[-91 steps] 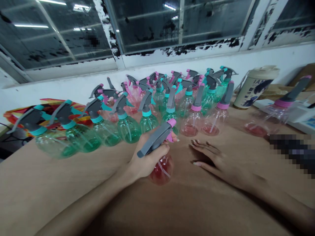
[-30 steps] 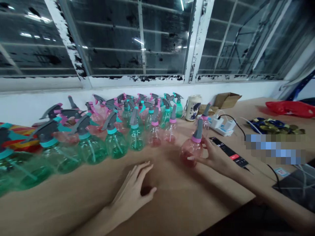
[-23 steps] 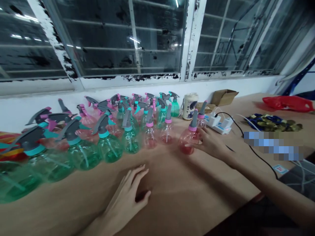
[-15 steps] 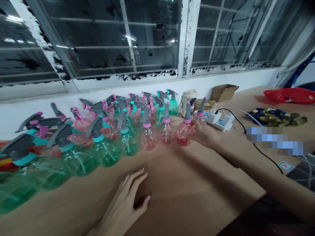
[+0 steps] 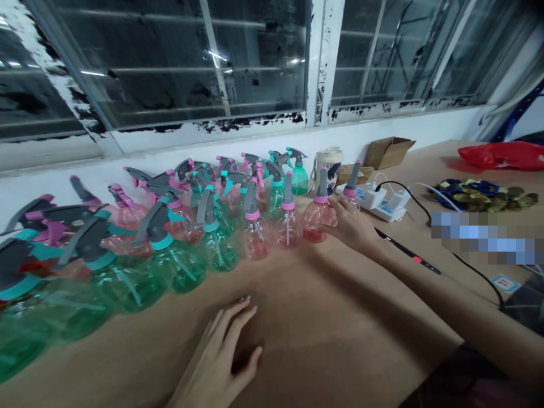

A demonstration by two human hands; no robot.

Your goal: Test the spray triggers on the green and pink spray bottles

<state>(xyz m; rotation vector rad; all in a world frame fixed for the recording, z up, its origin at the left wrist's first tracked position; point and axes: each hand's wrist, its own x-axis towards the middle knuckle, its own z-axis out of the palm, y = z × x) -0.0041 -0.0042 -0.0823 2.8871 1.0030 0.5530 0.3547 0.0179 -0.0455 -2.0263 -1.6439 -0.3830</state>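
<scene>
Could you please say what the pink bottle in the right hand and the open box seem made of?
Pink bottle: smooth and tinted, probably plastic, possibly glass, since it is see-through. Open box: likely matte cardboard, given its dull brown sides.

Spray bottles (image 5: 314, 219) look glossy plastic, the tabletop (image 5: 310, 323) smooth wood, the box (image 5: 386, 154) matt cardboard.

Spray bottles (image 5: 181, 269) crowding a table (image 5: 297, 317) below peeling window frames (image 5: 318, 68) suggest a workshop.
</scene>
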